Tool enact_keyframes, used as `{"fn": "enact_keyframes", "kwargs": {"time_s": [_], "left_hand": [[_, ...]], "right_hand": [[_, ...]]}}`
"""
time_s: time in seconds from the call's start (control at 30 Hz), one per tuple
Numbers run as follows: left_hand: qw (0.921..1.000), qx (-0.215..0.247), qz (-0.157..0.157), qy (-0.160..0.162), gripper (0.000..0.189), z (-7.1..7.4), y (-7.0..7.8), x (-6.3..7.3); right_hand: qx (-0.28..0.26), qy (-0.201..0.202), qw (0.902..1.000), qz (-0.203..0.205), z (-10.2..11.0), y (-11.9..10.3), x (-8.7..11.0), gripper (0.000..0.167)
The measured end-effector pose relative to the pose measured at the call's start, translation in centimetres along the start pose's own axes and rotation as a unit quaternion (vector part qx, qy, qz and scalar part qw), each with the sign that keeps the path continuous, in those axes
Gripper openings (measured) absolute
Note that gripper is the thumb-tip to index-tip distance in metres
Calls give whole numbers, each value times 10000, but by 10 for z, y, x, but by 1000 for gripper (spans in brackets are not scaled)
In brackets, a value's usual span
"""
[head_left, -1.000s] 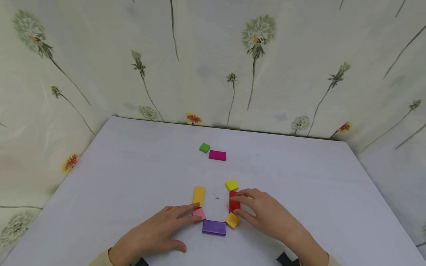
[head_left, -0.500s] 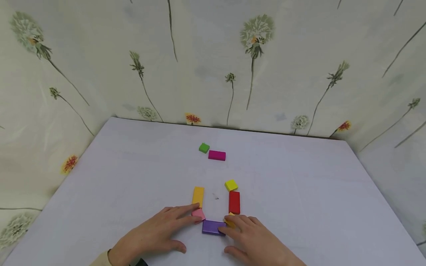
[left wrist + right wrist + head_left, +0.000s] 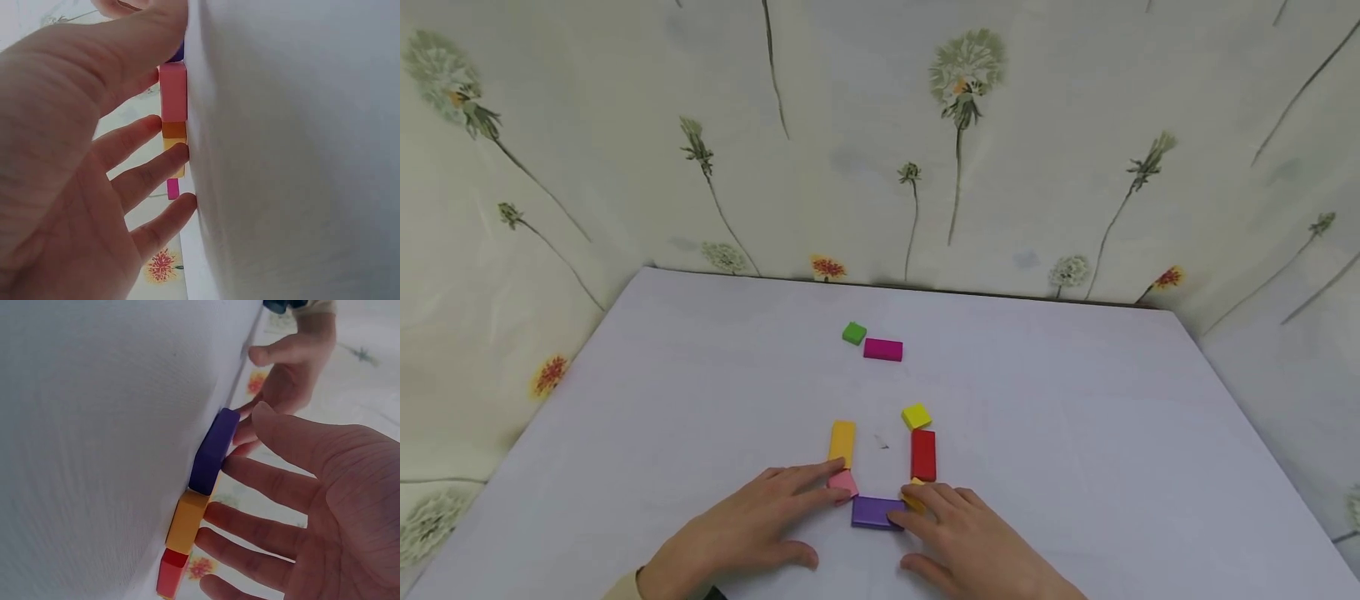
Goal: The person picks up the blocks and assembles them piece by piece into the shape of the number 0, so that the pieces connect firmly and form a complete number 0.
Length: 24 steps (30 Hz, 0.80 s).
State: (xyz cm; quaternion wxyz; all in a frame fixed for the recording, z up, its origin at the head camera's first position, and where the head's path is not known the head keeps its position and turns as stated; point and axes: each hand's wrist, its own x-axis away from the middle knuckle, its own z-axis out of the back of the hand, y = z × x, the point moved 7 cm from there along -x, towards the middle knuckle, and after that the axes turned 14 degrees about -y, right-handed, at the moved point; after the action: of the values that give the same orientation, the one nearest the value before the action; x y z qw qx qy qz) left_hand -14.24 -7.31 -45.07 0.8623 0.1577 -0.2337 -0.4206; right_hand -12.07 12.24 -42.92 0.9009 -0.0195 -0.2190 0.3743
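My left hand (image 3: pixel 760 517) lies with fingers spread, its fingertips on the pink block (image 3: pixel 843 483) and at the near end of the yellow-orange block (image 3: pixel 842 442). My right hand (image 3: pixel 970 533) has its index fingertip on the right end of the purple block (image 3: pixel 871 512). Its other fingers rest on the small orange block (image 3: pixel 913 495), which they partly cover. In the right wrist view the purple block (image 3: pixel 214 450), orange block (image 3: pixel 186 520) and red block (image 3: pixel 172 573) stand in a row along the tabletop. Fingers of both hands are extended, curled round nothing.
Beyond the right hand lie the red block (image 3: pixel 923 455) and a small yellow block (image 3: pixel 916 416), together forming one side of a U. Farther back sit a green block (image 3: pixel 853 333) and a magenta block (image 3: pixel 883 350). A flowered curtain (image 3: pixel 850 150) hangs behind the white table (image 3: pixel 1037 400).
My right hand has moved from the red block down toward me, onto the orange and purple blocks. The left hand stays put on the pink block. The head view has shifted slightly.
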Motion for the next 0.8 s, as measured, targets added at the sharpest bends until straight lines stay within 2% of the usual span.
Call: {"fn": "enact_keyframes", "kwargs": {"time_s": [0.13,0.27,0.4,0.6,0.8], "left_hand": [[9998,139,12,165,74,3,-4,2],[9974,553,394,238,72,9,-14,1],[9949,653,653,396,72,16,-24,-1],[9929,383,692,887,67,35,-34,-3],[9881,570,687,1256,59,50,-54,-7]], "right_hand": [[-13,-70,10000,-24,-1,-1,-1,50],[-135,-265,9995,-126,-3,0,-2,50],[-153,-366,9990,-181,-3,1,-2,51],[-159,-420,9988,-218,-4,1,-2,50],[-135,-385,9990,-194,-3,1,-2,50]]}}
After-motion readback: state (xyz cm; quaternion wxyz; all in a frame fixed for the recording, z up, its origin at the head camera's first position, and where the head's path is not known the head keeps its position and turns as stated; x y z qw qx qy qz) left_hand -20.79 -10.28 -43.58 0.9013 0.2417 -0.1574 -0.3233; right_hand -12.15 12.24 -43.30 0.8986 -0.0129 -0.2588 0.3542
